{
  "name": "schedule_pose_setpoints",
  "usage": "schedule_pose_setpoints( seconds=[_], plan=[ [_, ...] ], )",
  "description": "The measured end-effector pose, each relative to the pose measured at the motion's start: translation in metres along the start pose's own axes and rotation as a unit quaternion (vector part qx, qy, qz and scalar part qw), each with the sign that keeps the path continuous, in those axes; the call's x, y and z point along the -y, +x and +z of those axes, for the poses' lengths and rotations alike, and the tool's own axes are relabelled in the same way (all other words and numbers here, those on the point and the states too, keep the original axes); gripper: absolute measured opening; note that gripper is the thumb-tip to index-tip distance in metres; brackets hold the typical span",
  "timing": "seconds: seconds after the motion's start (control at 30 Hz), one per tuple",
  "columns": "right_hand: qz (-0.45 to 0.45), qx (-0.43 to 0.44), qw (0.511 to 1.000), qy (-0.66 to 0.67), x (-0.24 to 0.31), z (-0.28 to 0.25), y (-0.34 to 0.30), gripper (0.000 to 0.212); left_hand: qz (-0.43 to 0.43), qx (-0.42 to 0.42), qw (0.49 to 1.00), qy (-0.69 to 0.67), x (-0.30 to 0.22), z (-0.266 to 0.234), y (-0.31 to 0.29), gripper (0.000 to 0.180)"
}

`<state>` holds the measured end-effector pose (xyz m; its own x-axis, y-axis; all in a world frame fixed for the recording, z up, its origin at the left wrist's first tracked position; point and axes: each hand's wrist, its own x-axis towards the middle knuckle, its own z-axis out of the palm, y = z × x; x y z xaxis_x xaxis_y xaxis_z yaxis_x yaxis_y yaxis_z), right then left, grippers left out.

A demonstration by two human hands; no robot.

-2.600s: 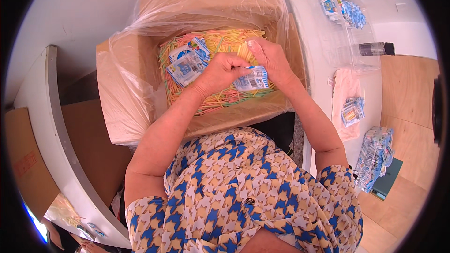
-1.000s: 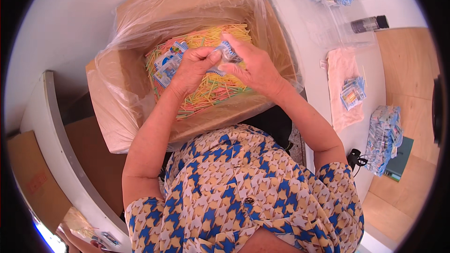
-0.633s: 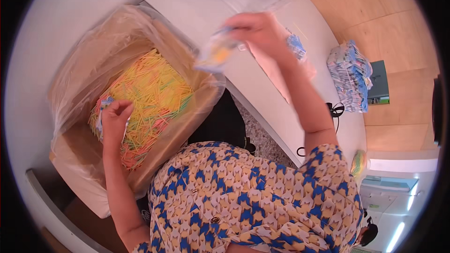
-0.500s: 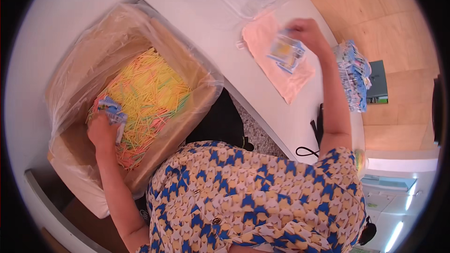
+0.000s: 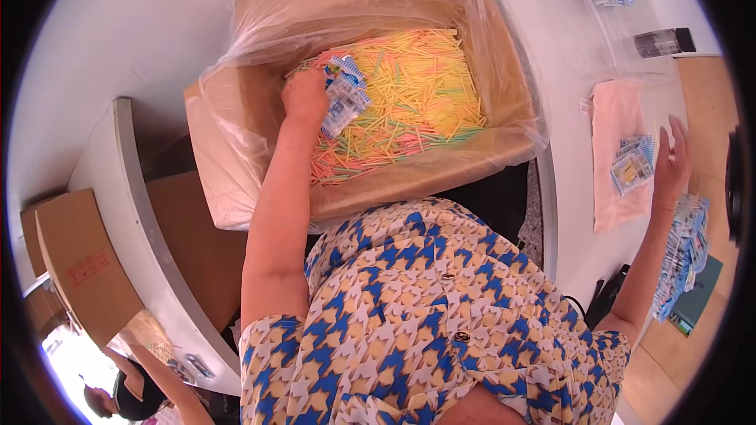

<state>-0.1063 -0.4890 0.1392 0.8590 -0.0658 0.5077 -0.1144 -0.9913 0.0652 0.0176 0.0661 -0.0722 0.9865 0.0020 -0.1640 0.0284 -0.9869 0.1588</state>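
My left hand [image 5: 305,96] is down inside a large cardboard box lined with clear plastic, its fingers closed on small blue-and-white packets [image 5: 345,101] with clear windows. Beneath them lies a heap of thin sticks [image 5: 417,86] in yellow, pink and green. Over on the table at the right, my right hand [image 5: 672,159] has its fingers stretched apart and holds nothing. Beside it, a few similar small packets [image 5: 632,167] rest on a pink cloth [image 5: 610,122].
The box [image 5: 224,142] fills the middle. On the white table [image 5: 563,71] are a clear plastic tub [image 5: 626,24] with more packets, and a dark-capped container [image 5: 660,42]. Stacked packets [image 5: 681,256] lie right of my forearm. Another person's arm [image 5: 169,378] shows at lower left.
My view has swung left, shifting the box toward the middle. The packets that were in my right hand now lie on the cloth, let go. My left hand still grips its packets.
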Motion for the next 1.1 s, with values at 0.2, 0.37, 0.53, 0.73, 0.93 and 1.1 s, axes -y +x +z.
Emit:
schedule_pose_setpoints(
  seconds=[0.2,0.37,0.53,0.73,0.93,1.1],
  plan=[
    [-0.391,-0.015,0.879,0.272,0.194,0.042,0.022,0.016,-0.026,0.001,0.996,-0.086,0.014,-0.005,-0.002,0.013],
    [-0.319,0.121,0.845,0.411,0.296,0.097,0.015,0.018,-0.006,-0.045,0.987,-0.156,0.001,-0.025,-0.008,0.016],
    [-0.214,0.333,0.820,0.413,0.365,0.168,0.018,0.025,0.021,-0.075,0.982,-0.171,-0.006,-0.040,-0.013,0.017],
    [-0.132,0.402,0.689,0.588,0.390,0.179,0.028,0.015,0.013,0.023,0.909,-0.416,-0.019,-0.044,-0.016,0.017],
    [-0.059,0.384,0.709,0.589,0.362,0.156,0.013,0.017,0.045,0.119,0.850,-0.511,-0.037,-0.050,-0.028,0.019],
    [0.073,0.580,0.598,0.549,0.341,0.143,0.023,0.016,0.053,0.145,0.909,-0.388,-0.044,-0.042,-0.031,0.015]
  ],
)
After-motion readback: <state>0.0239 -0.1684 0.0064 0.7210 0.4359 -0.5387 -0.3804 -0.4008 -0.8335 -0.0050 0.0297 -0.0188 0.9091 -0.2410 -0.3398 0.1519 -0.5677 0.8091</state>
